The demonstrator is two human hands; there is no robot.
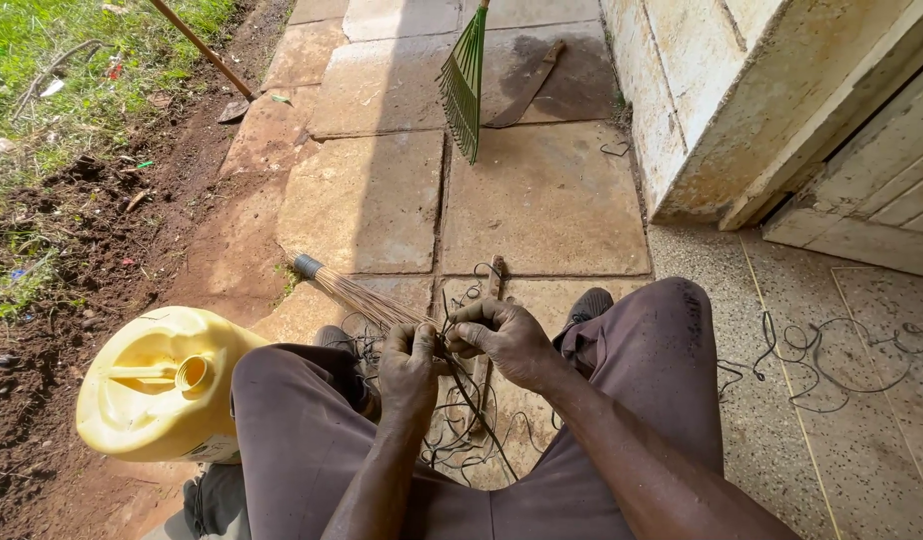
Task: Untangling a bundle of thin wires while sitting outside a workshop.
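Between the knees, above the paving: left hand clenched round the stick broom, its bound end pointing far left; right hand pinching dark wire. Yellow jerrycan touches left thigh. Open slabs beyond, up to the green rake.

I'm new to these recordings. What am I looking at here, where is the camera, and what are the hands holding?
There is no machine: a seated person works with bare hands, filmed by a camera on their head that looks down past their knees. The left hand and right hand meet on a bundle of thin sticks, a broom bound at its far end, with dark wire trailing from the fingers. A yellow jerrycan stands by the left knee. On the paving ahead lie a green rake and more wire at right.
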